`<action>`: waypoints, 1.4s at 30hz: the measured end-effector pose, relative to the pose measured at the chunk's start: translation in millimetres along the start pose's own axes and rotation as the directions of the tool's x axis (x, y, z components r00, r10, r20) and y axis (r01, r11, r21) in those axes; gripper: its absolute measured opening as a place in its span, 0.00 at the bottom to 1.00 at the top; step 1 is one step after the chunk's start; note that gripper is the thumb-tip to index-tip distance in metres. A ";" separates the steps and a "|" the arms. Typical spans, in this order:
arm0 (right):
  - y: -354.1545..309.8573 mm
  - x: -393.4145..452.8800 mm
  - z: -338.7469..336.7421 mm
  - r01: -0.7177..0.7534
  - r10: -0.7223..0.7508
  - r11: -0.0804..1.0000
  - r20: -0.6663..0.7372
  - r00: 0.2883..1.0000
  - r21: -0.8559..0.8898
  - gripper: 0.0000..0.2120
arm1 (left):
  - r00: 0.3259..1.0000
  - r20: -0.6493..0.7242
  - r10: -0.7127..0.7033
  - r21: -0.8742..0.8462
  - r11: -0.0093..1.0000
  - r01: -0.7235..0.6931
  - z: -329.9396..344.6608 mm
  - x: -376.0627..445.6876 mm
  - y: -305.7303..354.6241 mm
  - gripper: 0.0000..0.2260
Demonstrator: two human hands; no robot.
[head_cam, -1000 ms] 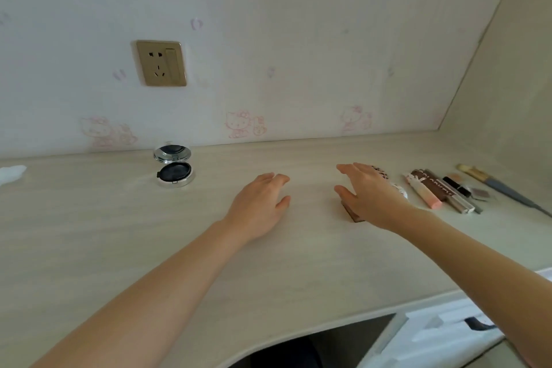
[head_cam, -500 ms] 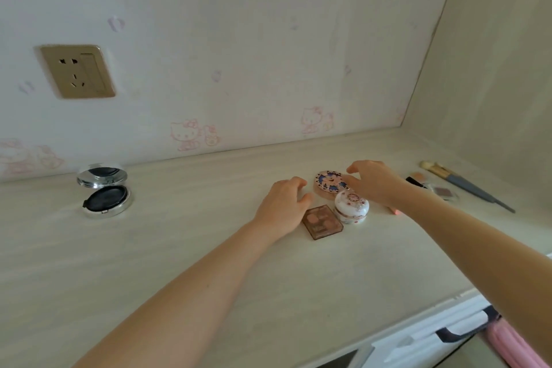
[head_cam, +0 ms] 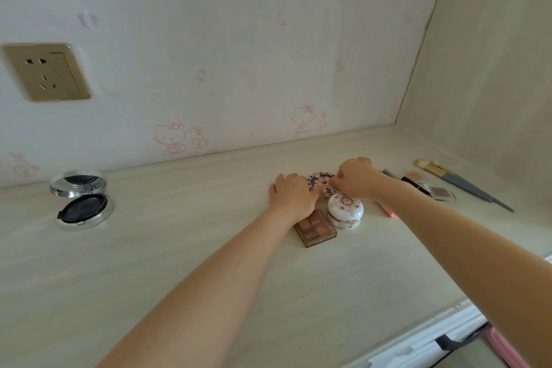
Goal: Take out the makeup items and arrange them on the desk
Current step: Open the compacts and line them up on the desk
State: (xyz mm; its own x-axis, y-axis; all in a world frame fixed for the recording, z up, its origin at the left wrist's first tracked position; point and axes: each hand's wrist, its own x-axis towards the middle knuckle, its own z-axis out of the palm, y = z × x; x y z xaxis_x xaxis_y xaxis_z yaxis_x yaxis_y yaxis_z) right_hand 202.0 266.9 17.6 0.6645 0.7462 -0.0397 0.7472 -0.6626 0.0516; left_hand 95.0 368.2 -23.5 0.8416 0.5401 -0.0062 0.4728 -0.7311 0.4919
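Note:
A round compact [head_cam: 320, 181] with a pink and blue pattern lies on the pale wooden desk [head_cam: 185, 248] near the back wall. Both my hands are on it. My left hand [head_cam: 294, 194] holds its left edge and my right hand [head_cam: 357, 178] grips its right side with curled fingers, hiding much of it. Just in front stand a white decorated jar [head_cam: 346, 211] and a brown eyeshadow palette [head_cam: 315, 228]. An open silver cushion compact [head_cam: 82, 202] sits far to the left.
To the right lie a pink tube [head_cam: 387, 209], a dark lipstick [head_cam: 413, 183], a small eyeshadow pan [head_cam: 441, 191] and a makeup brush [head_cam: 461, 184]. A side wall closes the right end. A wall socket [head_cam: 46, 72] is at upper left. A drawer handle [head_cam: 448, 343] shows below the desk edge.
My view swung to the right. Both hands moved from the bare middle of the desk onto the patterned compact; the jar and palette came into sight.

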 end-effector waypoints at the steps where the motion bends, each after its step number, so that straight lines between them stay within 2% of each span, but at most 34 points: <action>1: -0.5 -0.5 -0.7 -0.013 0.013 1.000 -0.002 1.000 0.023 0.23 | 1.000 -0.006 -0.006 -0.030 1.000 0.006 -0.4 0.4 0.1 0.24; 4: -1.3 -6.8 -4.0 -0.070 0.077 0.980 -0.030 0.997 0.187 0.22 | 0.999 -0.029 -0.023 -0.152 0.988 0.019 -2.1 -0.9 -0.9 0.20; 6: -1.3 -11.9 -9.3 -0.084 0.102 0.953 -0.047 0.994 0.293 0.21 | 0.999 -0.051 -0.018 -0.223 0.975 0.006 -4.2 -4.6 -0.9 0.21; 12: 0.3 -19.4 -15.0 -0.064 0.122 0.840 -0.073 0.990 0.539 0.16 | 0.999 -0.054 -0.008 -0.438 0.899 -0.016 -9.1 -13.4 -1.0 0.21; 16: -0.1 -23.2 -17.0 0.004 0.087 0.787 -0.117 0.989 0.617 0.10 | 0.991 -0.130 -0.011 -0.614 0.786 -0.071 -11.2 -17.8 -1.8 0.17; 20: -5.6 -29.2 -23.4 0.083 0.058 0.711 -0.175 0.983 0.698 0.11 | 0.969 -0.247 0.013 -0.651 0.738 -0.176 -18.8 -19.7 -4.3 0.13; 26: -27.3 -43.0 -37.0 0.184 -0.001 0.643 -0.240 0.971 0.743 0.12 | 0.970 -0.242 0.028 -0.754 0.624 -0.206 -47.3 -35.3 -18.6 0.14; 29: -47.8 -53.0 -43.0 0.205 -0.014 0.612 -0.248 0.969 0.764 0.13 | 0.973 -0.233 -0.008 -0.813 0.551 -0.190 -64.8 -54.1 -33.6 0.18; 34: -89.3 -72.7 -47.1 0.150 -0.026 0.404 -0.153 0.988 0.902 0.12 | 0.973 -0.220 -0.074 -0.850 0.504 -0.154 -91.5 -92.4 -66.6 0.16; 38: -126.9 -88.0 -47.4 0.079 -0.042 0.297 -0.070 0.997 0.952 0.11 | 0.970 -0.224 -0.097 -0.842 0.520 -0.142 -106.8 -120.7 -97.9 0.10; 42: -160.8 -100.8 -43.6 -0.024 -0.101 0.194 0.044 0.994 0.981 0.07 | 0.970 -0.218 -0.102 -0.848 0.512 -0.137 -118.8 -149.9 -129.2 0.11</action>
State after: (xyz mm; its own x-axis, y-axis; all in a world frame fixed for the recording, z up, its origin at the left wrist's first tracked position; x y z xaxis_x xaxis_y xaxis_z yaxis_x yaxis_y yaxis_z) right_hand 14.3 301.0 56.8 0.5853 0.8059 -0.0889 0.1409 -0.2091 -0.9677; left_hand -123.3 431.2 17.3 0.7113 0.6901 0.1338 -0.0946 -0.0946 0.9910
